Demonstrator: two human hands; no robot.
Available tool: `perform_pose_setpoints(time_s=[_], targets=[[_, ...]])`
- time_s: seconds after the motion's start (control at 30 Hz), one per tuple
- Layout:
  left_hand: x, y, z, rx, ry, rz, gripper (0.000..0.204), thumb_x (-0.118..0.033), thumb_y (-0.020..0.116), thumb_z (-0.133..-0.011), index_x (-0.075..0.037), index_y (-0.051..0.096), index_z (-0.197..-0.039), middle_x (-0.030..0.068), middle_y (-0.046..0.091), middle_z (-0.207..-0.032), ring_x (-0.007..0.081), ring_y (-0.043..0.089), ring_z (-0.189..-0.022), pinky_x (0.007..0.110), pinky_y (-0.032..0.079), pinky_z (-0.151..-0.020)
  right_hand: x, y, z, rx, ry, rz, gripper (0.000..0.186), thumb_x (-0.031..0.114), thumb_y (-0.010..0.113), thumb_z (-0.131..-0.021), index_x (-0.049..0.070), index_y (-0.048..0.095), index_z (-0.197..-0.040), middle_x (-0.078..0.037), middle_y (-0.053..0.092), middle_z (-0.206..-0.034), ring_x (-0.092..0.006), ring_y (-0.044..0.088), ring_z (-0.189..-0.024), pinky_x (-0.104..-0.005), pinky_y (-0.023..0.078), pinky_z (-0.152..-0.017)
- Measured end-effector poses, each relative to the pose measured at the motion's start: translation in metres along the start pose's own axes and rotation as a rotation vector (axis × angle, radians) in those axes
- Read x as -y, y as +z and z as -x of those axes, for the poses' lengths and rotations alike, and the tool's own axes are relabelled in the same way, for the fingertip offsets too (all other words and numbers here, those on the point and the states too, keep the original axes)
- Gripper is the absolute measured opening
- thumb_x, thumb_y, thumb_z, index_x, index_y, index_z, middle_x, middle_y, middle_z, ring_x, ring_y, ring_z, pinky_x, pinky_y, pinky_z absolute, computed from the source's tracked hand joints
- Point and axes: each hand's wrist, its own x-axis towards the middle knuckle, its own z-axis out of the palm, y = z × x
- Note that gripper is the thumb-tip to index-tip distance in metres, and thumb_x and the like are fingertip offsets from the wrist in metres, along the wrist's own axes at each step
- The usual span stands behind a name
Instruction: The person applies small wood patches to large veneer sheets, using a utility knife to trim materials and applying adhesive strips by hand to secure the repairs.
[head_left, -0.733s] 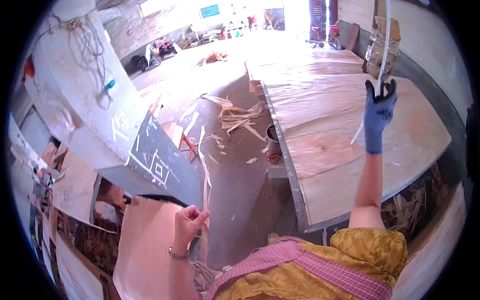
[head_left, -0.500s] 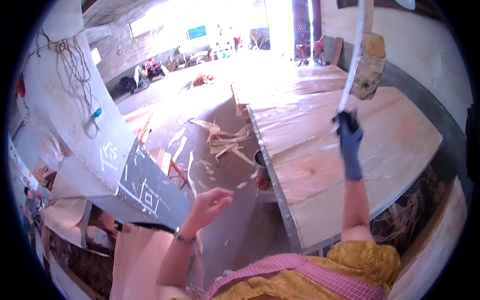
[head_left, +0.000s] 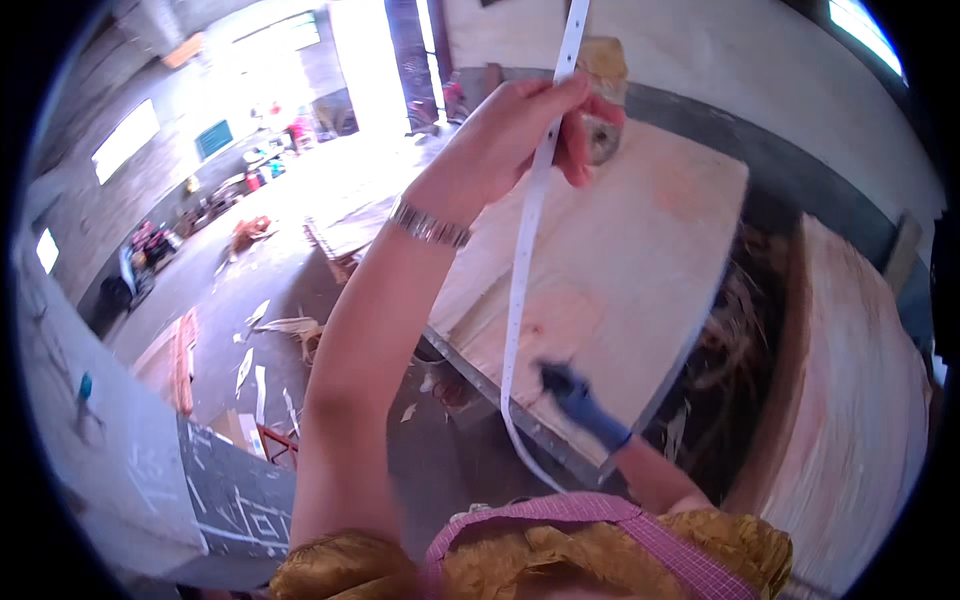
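My bare left hand (head_left: 525, 135), with a metal watch on its wrist, is raised ahead of me, thumb and fingers closed on a long white perforated tape (head_left: 527, 250). The tape runs up out of view above the hand; below it hangs down and curves toward my apron. My right hand (head_left: 580, 398), in a blue glove with dark fingertips, is low over the near part of the thin wood veneer sheets (head_left: 640, 270) on the table. Motion blurs its fingers, so whether they hold anything cannot be made out.
A hanging wooden block (head_left: 602, 65) is just behind my left hand. A thick stack of veneer (head_left: 850, 400) stands close at my right, with shredded scraps (head_left: 735, 330) between it and the table. Wood strips (head_left: 300, 328) litter the floor at left, near a pillar (head_left: 150, 480).
My left hand has risen from beside the pillar and taken hold of the tape. My right hand has left the tape's upper part and come down toward me. The view has turned right.
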Motion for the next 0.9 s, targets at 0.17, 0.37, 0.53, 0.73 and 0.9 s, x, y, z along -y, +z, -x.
perform_pose_setpoints(time_s=[0.17, 0.37, 0.53, 0.73, 0.9], targets=[[0.057, 0.022, 0.064, 0.174, 0.077, -0.403, 0.041, -0.029, 0.042, -0.104, 0.004, 0.062, -0.118, 0.0117, 0.067, -0.116, 0.0158, 0.062, -0.108, 0.029, 0.047, -0.096, 0.109, 0.001, -0.034, -0.430, -0.222, -0.144, 0.028, 0.016, 0.052, -0.099, -0.002, 0.058, -0.119, -0.011, 0.066, -0.107, -0.0146, 0.059, -0.081, -0.0272, 0.048, -0.075], [0.098, 0.033, 0.112, 0.138, 0.168, -0.036, 0.038, -0.027, 0.044, -0.103, 0.003, 0.067, -0.105, 0.0069, 0.069, -0.088, 0.0077, 0.059, -0.075, 0.023, 0.048, -0.074, 0.166, 0.071, -0.038, -0.328, -0.146, -0.094, 0.017, 0.007, 0.061, -0.090, -0.002, 0.061, -0.104, -0.010, 0.068, -0.088, -0.0174, 0.065, -0.079, -0.0300, 0.051, -0.072], [0.146, 0.032, 0.124, -0.061, -0.034, 0.250, 0.043, -0.030, 0.039, -0.105, 0.005, 0.062, -0.115, 0.0110, 0.070, -0.096, 0.0125, 0.065, -0.085, 0.025, 0.051, -0.080, 0.109, 0.089, -0.058, -0.724, -0.477, 0.592, 0.017, 0.002, 0.064, -0.085, 0.001, 0.063, -0.102, -0.010, 0.066, -0.080, -0.0160, 0.064, -0.068, -0.0300, 0.051, -0.063], [0.200, -0.026, 0.149, -0.193, -0.392, 0.251, 0.041, -0.035, 0.052, -0.100, 0.000, 0.059, -0.119, 0.0101, 0.069, -0.094, 0.0116, 0.064, -0.083, 0.023, 0.051, -0.073, 0.047, 0.086, -0.057, -0.476, 0.053, -0.022, 0.037, 0.004, 0.061, -0.090, 0.001, 0.055, -0.127, 0.002, 0.062, -0.081, -0.0052, 0.053, -0.066, -0.0219, 0.046, -0.059], [0.257, -0.079, 0.186, 0.312, -0.894, 0.255, 0.028, -0.030, 0.066, -0.093, -0.003, 0.063, -0.100, 0.0005, 0.065, -0.083, 0.0080, 0.062, -0.077, 0.022, 0.051, -0.067, -0.006, 0.091, -0.050, -0.184, 0.295, -0.068, 0.062, 0.004, 0.071, -0.081, 0.003, 0.046, -0.139, -0.006, 0.066, -0.106, -0.0089, 0.055, -0.095, -0.0273, 0.049, -0.083]])
